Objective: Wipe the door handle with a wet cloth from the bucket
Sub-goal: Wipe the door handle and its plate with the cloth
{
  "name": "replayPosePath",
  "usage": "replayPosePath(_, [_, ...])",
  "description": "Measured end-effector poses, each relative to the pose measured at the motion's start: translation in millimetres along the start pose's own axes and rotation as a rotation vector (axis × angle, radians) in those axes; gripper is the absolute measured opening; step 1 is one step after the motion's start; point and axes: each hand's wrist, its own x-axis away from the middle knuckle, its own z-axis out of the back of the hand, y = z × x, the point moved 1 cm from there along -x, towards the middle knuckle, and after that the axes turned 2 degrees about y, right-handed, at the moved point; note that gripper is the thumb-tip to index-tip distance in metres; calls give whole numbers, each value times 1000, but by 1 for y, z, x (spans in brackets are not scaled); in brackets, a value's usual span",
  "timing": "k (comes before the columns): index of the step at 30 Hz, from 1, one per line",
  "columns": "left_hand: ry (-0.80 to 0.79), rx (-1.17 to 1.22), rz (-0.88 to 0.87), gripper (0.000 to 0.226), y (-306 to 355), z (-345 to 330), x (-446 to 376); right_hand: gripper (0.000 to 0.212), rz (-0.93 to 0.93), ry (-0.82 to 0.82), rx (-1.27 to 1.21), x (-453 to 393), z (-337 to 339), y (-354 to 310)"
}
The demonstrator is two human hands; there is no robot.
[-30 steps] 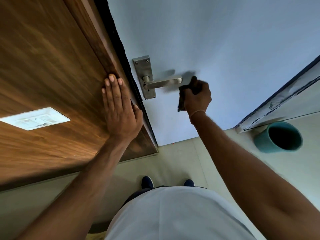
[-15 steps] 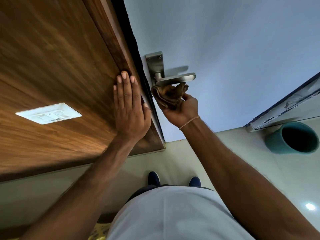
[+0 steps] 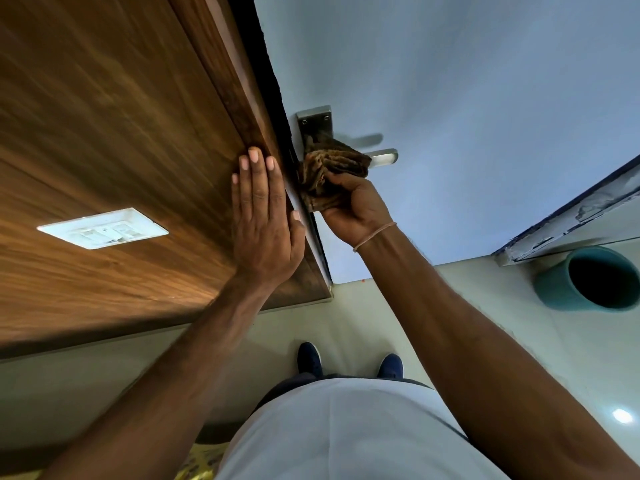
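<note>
Door (image 3: 467, 98): large pale-blue panel, rigid; left hand (image 3: 265, 223) flat and open on wood frame (image 3: 104, 116) beside it, gripping nothing, bracing. Bucket (image 3: 554, 292): teal, on floor well right. Door handle (image 3: 382, 157): steel lever on plate, stiff, smooth, probably slick when wet. Cloth (image 3: 330, 168): brown, soft, limp, light, draped over lever root; right hand (image 3: 353, 206) closed around bunched lower part. Best held bunched, wrapped round lever.

Wood-grain panel (image 3: 104, 133) on my left, white switch plate (image 3: 103, 228) set in it. Pale blue wall (image 3: 485, 98) ahead. Glossy light floor (image 3: 571, 358) below, bright glare spot (image 3: 622, 415) at right.
</note>
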Motion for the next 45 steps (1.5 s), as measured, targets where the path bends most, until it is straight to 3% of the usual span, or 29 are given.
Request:
replayPosePath(5, [-2, -15, 8, 79, 0, -2, 1, 54, 124, 80, -56, -1, 16, -19])
replayPosePath(11, [-1, -15, 29, 79, 3, -5, 1, 56, 45, 92, -35, -9, -2, 11])
replayPosePath(16, [-1, -1, 20, 78, 1, -6, 0, 56, 146, 181, -90, -10, 17, -31])
replayPosePath(19, [9, -3, 27, 80, 2, -8, 2, 74, 144, 224, -41, -11, 6, -26])
replayPosePath(23, [14, 6, 32, 80, 2, -11, 1, 72, 109, 250, 21, -8, -16, 1])
replayPosePath(28, [20, 8, 40, 79, 2, -12, 2, 97, 161, 249, -20, -8, 2, -33])
replayPosePath(36, [21, 5, 43, 85, 1, -14, 2, 74, 106, 304, -50, -7, -15, -17])
replayPosePath(42, [23, -5, 41, 83, 0, -14, 3, 97, 160, 327, 3, -1, -6, -53])
replayPosePath(45, [18, -2, 44, 83, 1, -13, 3, 68, 251, 323, 49, 0, 5, -72])
